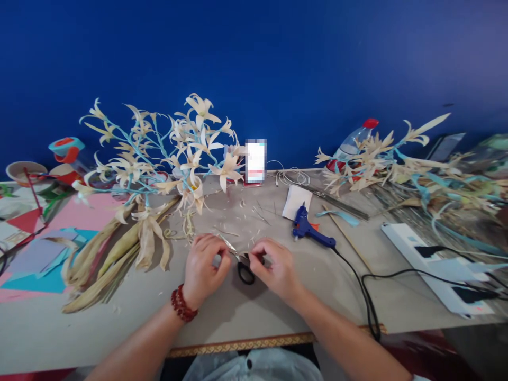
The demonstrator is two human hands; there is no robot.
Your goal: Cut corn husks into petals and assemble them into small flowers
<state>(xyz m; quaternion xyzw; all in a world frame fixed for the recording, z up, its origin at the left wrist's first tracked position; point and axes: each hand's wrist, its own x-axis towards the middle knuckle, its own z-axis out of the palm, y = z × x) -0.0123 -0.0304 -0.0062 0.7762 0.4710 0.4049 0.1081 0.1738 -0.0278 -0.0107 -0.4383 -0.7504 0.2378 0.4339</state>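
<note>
My left hand [206,264], a beaded bracelet at its wrist, hovers over the middle of the table with fingers curled and the thumb pressed towards them. Facing it, my right hand [275,267] is closed in a pinch, thumb against index finger. Anything between the fingertips of either hand is too small or hidden to make out. A pair of scissors [246,274] with black handles lies on the table between and below the hands, partly covered by the right fingers. Just beyond are thin, pale scraps [228,231].
A blue glue gun [311,230] lies right of my hands, its black cord running to a white power strip [428,270]. Pale husk flowers [198,143] stand at back left. Dried husks [115,248] and coloured paper [35,283] cover the left. More flowers [373,153] lie at right.
</note>
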